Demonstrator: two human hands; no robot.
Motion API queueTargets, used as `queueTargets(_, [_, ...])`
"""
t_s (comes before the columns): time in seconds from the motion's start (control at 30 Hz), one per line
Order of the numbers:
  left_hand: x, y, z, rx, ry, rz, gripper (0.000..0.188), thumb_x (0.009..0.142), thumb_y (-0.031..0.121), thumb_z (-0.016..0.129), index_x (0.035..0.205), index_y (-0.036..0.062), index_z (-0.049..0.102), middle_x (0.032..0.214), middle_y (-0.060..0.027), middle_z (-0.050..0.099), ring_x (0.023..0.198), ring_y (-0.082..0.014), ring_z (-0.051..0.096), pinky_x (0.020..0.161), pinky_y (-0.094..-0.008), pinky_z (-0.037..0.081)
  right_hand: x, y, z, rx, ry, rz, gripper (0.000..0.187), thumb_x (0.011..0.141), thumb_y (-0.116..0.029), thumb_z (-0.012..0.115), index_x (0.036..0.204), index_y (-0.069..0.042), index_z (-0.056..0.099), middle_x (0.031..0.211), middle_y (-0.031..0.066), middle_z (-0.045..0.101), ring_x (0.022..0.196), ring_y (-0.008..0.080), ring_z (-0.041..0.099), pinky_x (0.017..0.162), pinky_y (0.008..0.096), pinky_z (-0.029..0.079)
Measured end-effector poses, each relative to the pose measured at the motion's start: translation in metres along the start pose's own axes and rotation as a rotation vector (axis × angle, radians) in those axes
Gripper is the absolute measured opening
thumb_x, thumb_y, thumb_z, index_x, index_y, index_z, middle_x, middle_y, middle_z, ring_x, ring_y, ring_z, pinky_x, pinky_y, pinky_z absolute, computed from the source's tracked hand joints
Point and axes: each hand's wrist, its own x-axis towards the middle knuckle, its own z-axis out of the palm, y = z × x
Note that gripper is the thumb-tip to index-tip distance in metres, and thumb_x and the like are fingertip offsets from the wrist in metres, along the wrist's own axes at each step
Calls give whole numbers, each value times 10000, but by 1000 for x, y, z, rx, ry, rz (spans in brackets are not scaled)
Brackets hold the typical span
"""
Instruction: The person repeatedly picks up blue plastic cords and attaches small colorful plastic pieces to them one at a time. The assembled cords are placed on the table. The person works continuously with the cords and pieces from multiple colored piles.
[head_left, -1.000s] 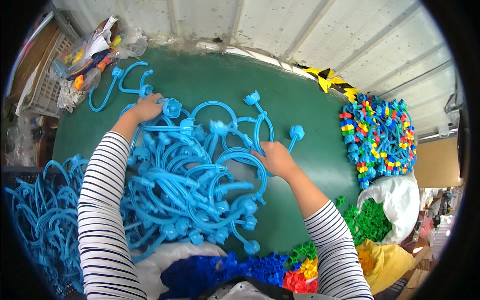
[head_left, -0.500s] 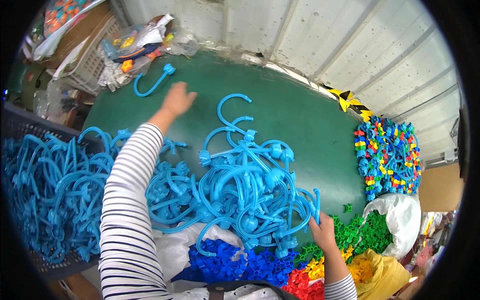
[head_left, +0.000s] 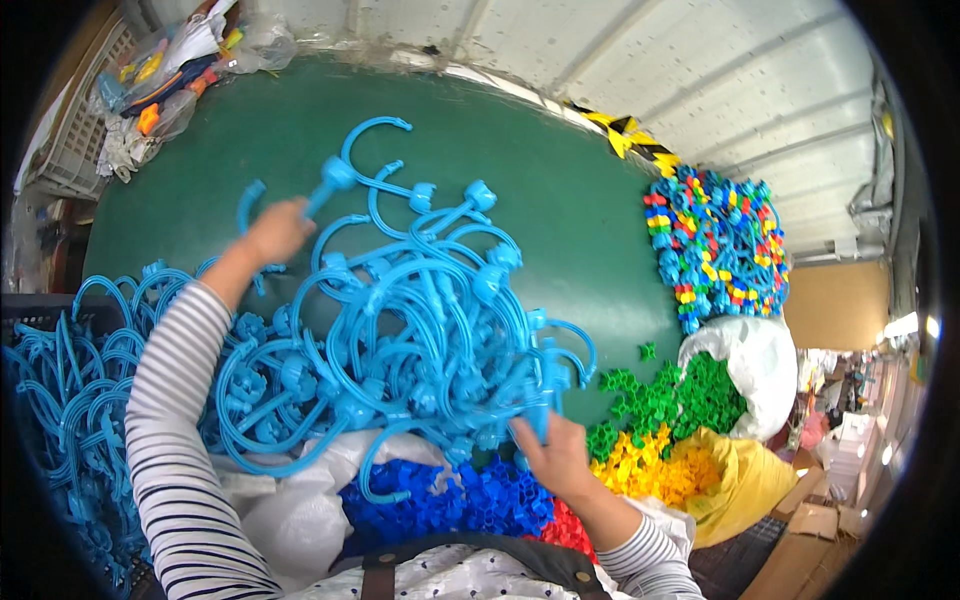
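My left hand [head_left: 280,232] is closed round a light-blue plastic hook [head_left: 336,174], a straight stem with a knobbed end and a curved arm. It is held above the far left side of a big heap of the same blue hooks [head_left: 430,300]. At the heap's near right edge, my right hand [head_left: 560,458] is closed on another blue hook [head_left: 538,408], its outline smeared by motion. Just below the right hand lie small yellow pieces [head_left: 650,465] and red pieces [head_left: 568,532]. Small blue pieces [head_left: 440,502] sit in front of the heap.
The heap rests on a green table [head_left: 570,220]. A dark crate [head_left: 40,312] full of blue hooks stands left. Far right is a multicoloured stack of assembled pieces [head_left: 715,250]. Green pieces [head_left: 700,395] spill from a white sack [head_left: 770,370], beside a yellow sack [head_left: 750,490].
My left hand has taken hold of the hook that lay alone at the far left and brought it nearer the heap. My right hand has shifted left with its hook. The view has moved right.
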Motion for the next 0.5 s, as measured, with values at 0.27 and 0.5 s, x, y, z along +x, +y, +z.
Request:
queueTargets(0.27, [-126,125,12,349,-378,259,625,886,247,639,1439,64,414,1371,-254,418,1302,-413,413,1086,-520,332,-100,-13,13,616,31,284,302,989,-281,584,1060,9,624,816,115,672,575,199,599,505,310,458])
queueTargets(0.5, [-224,253,24,193,166,702,664,806,187,726,1384,7,454,1364,-247,479,1283,-397,463,1077,-439,379,-146,9,-17,1392,181,531,521,1034,-430,458,1223,51,530,1038,161,655,652,144,526,551,292,423])
